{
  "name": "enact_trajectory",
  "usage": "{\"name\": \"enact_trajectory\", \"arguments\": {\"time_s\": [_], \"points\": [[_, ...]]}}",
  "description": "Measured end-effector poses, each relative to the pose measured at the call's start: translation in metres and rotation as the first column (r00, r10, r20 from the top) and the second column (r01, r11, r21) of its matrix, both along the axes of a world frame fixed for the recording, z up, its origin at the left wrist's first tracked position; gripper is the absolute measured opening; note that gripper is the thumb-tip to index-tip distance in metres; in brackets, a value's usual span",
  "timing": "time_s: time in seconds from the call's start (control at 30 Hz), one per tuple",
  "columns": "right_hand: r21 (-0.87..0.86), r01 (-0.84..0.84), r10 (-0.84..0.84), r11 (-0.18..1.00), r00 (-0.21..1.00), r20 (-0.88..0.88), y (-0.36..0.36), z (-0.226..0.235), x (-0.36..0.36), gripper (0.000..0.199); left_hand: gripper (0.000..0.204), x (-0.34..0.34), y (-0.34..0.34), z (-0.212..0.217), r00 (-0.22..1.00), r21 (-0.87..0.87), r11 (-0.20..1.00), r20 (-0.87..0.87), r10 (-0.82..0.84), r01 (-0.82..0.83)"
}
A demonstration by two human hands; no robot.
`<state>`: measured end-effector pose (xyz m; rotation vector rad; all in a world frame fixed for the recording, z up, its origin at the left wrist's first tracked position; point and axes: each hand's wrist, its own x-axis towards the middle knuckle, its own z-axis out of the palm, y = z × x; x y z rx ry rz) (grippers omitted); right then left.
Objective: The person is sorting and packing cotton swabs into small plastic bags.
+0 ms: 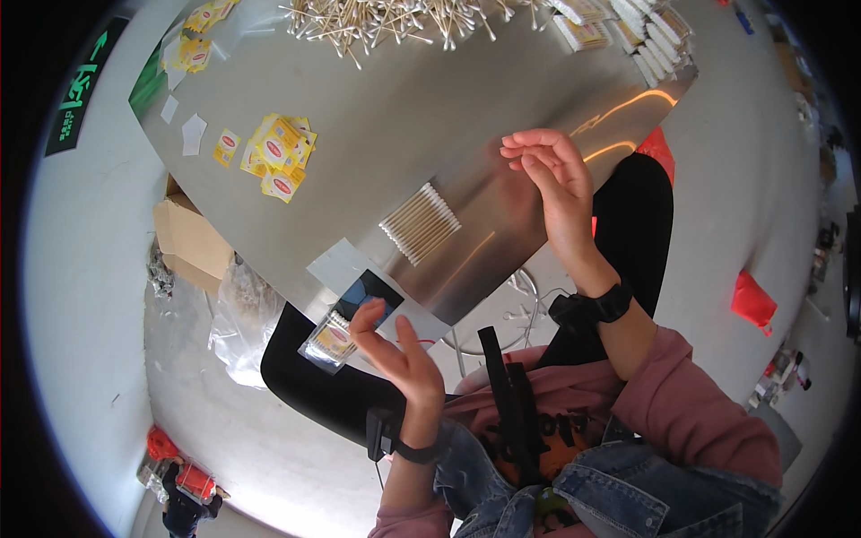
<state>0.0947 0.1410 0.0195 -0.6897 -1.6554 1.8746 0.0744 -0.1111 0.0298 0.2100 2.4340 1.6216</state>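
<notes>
My left hand [395, 345] is raised at the near edge of the metal table [395, 125], fingers pinching a clear packet of cotton swabs with a yellow label [330, 339]. My right hand [554, 175] hovers over the table's right side with fingers loosely curled and nothing in it. A neat row of cotton swabs [420, 222] lies on the table between the two hands. A grey and dark card [359, 282] lies at the table edge just above my left hand.
A loose heap of cotton swabs [386, 22] spreads along the far edge, with filled packets [641, 31] at the far right. Yellow labels [278, 154] lie at the left, more at the far left [199, 40]. A cardboard box [188, 240] and plastic bags [242, 314] sit on the floor.
</notes>
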Motion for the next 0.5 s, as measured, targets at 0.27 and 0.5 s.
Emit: {"name": "enact_trajectory", "arguments": {"time_s": [0.27,0.5], "points": [[0.107,-0.103,0.101,0.989,0.995,0.021,-0.01,-0.013,-0.003,0.013,0.1,-0.018,0.043,-0.004,0.834,-0.681,0.688,-0.208,-0.511,0.252],[0.365,-0.27,0.207,0.891,0.957,0.203,-0.022,-0.005,-0.001,0.018,0.105,-0.03,0.071,-0.025,0.796,-0.795,0.564,-0.186,-0.577,0.223]]}}
